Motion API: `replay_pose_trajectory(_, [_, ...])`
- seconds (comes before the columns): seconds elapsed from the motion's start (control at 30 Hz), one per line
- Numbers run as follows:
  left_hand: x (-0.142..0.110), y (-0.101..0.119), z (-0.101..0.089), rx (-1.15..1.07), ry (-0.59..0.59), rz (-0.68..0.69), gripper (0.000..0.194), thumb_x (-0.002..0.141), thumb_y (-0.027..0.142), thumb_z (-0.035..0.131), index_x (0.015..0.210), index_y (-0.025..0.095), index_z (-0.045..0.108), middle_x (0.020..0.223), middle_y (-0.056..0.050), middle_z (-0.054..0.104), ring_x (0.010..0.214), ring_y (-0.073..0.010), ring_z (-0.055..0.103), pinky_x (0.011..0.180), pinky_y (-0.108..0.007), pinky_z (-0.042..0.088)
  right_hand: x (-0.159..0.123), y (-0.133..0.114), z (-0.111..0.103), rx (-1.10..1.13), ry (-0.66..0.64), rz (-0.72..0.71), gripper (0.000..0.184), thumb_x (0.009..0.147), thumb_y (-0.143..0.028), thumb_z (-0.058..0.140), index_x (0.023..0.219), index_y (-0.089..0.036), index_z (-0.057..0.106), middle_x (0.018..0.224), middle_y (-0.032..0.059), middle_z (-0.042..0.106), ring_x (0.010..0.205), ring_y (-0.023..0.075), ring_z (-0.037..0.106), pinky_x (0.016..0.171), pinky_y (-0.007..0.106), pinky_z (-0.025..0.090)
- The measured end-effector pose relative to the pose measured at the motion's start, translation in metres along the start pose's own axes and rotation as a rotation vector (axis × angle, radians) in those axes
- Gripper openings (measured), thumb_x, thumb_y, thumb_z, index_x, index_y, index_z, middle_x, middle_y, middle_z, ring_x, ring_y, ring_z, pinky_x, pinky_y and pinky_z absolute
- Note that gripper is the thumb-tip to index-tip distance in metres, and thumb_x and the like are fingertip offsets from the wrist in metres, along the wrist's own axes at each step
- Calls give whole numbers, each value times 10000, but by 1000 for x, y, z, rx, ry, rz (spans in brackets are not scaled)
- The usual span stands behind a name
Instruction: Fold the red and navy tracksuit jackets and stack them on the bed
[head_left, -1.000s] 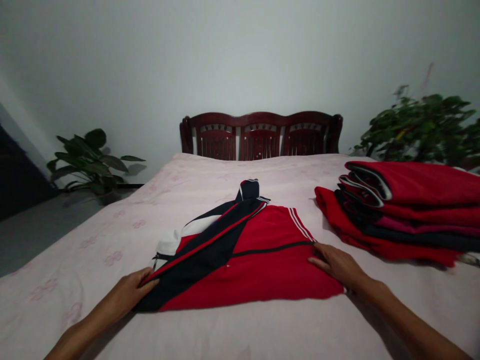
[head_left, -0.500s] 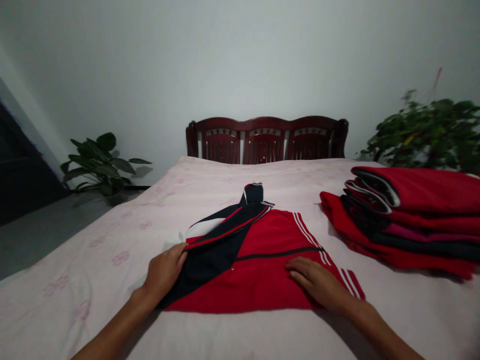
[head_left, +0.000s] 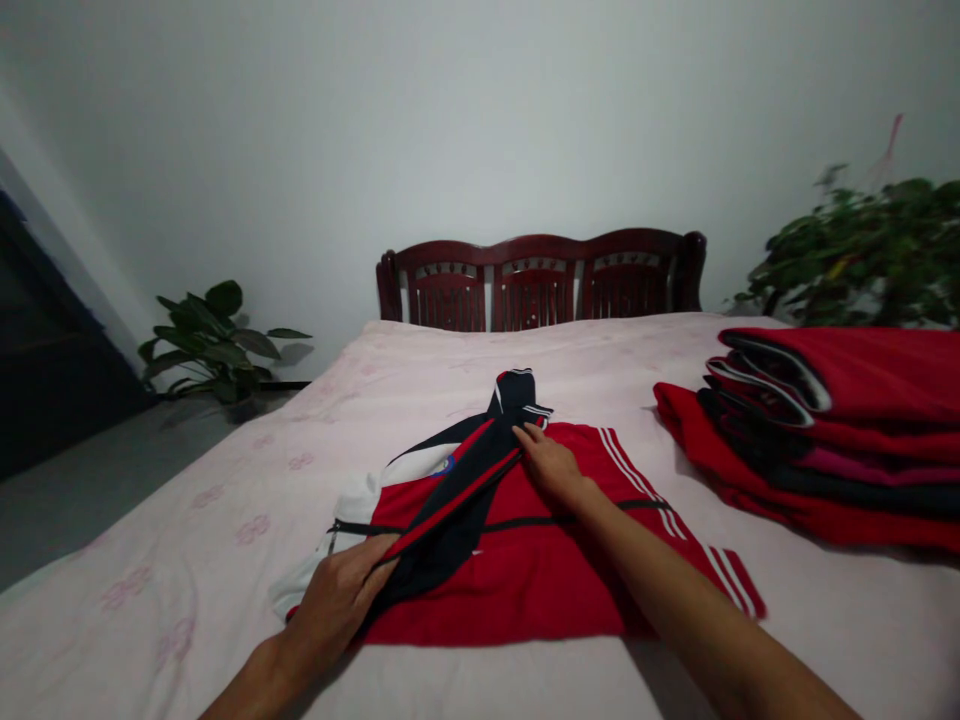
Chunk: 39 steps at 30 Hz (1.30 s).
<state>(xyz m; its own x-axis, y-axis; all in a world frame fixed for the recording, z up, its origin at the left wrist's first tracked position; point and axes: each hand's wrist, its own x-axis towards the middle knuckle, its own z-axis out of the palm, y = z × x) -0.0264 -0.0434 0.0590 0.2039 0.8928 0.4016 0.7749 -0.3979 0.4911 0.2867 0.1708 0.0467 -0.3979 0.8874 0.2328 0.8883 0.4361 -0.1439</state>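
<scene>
A red, navy and white zip jacket (head_left: 570,590) lies spread on the bed, its white-striped hem toward the right. One navy sleeve with red piping (head_left: 457,510) crosses the front on a slant. My left hand (head_left: 341,590) pinches this sleeve at its near end, by the shoulder. Close to the striped cuff, my right hand (head_left: 551,465) has its fingers closed on the same sleeve. The other sleeve (head_left: 514,390) sticks out beyond the jacket's far side. A round blue badge (head_left: 444,466) and the white collar (head_left: 356,500) show at the left.
Folded red and dark clothes (head_left: 862,430) are stacked on the right of the bed. A pink flowered sheet (head_left: 247,530) covers the bed, with a dark wooden headboard (head_left: 532,285) behind. Leafy plants stand on the left (head_left: 217,345) and right (head_left: 870,255).
My right hand has moved from the jacket's lower body up to the sleeve near the cuff. My left hand has shifted the sleeve toward me and right, exposing the badge and collar zip.
</scene>
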Motion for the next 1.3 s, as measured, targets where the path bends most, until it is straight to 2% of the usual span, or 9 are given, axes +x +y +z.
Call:
replay_pose_trajectory(0.2, [-8, 6, -5, 41, -169, 78, 287, 988, 269, 473, 1200, 316, 661, 1097, 34, 756, 978, -136, 717, 869, -196, 547, 29, 0, 3, 83, 51, 63, 410, 910, -185, 421, 1250, -177, 650, 1259, 135, 650, 1079, 254, 632, 898, 355, 495])
replay_pose_trajectory(0.33, [-21, -6, -5, 144, -90, 39, 318, 942, 168, 465, 1166, 291, 655, 1090, 6, 737, 979, -151, 705, 843, -220, 556, 21, 17, -31, 127, 197, 75, 463, 930, -133, 301, 1245, -170, 638, 1245, 105, 658, 1150, 212, 584, 955, 340, 469])
replay_pose_trajectory(0.47, [-38, -27, -14, 229, 94, 26, 291, 907, 134, 439, 1076, 252, 646, 1039, -14, 722, 956, -160, 701, 814, -225, 558, -39, 45, -83, 23, 550, -110, 369, 920, -176, 427, 1210, -167, 655, 1245, 110, 652, 1176, 240, 544, 1009, 382, 412])
replay_pose_trajectory(0.57, [-53, -44, -16, 250, 96, 39, 292, 909, 123, 427, 1095, 250, 612, 1071, -20, 711, 988, -152, 695, 812, -212, 551, -116, 60, -100, -262, 653, -186, 272, 911, -217, 541, 1135, -232, 695, 1040, 66, 716, 999, 249, 571, 926, 395, 384])
replay_pose_trajectory(0.67, [-68, -57, -11, 273, 101, 51, 269, 909, 110, 408, 1053, 243, 592, 1134, -35, 700, 1038, -149, 690, 861, -212, 540, -187, 69, -90, -415, 481, -234, 183, 869, -193, 578, 975, -257, 713, 916, 43, 708, 861, 232, 556, 804, 372, 365])
replay_pose_trajectory(0.77, [-74, -61, -9, 304, 134, 27, 191, 911, 139, 414, 974, 239, 565, 1178, -54, 681, 1057, -157, 682, 858, -217, 535, -227, 77, -78, -399, 294, -156, 119, 790, -158, 594, 821, -238, 676, 800, 46, 648, 815, 238, 538, 787, 378, 369])
replay_pose_trajectory(1.0, [-69, -50, -23, 328, 144, -105, 153, 932, 215, 386, 832, 244, 499, 1110, -43, 649, 1001, -148, 652, 791, -207, 504, -237, 90, -95, -341, 421, -176, 148, 821, -187, 529, 899, -213, 652, 864, 77, 622, 827, 241, 546, 766, 370, 419])
replay_pose_trajectory(1.2, [-81, -56, -28, 377, -33, -183, 187, 848, 153, 403, 817, 254, 558, 1066, -10, 674, 960, -150, 655, 742, -204, 505, -254, 87, -88, -31, -21, -145, 235, 642, -103, 507, 782, -244, 634, 827, 35, 651, 809, 217, 600, 798, 359, 478])
replay_pose_trajectory(1.3, [-78, -54, -35, 425, -137, -218, 260, 771, 112, 432, 835, 263, 634, 1012, -19, 707, 968, -192, 667, 782, -264, 527, -254, 90, -92, 83, -35, -16, 361, 657, -142, 490, 935, -260, 686, 978, 46, 700, 951, 241, 634, 880, 387, 500])
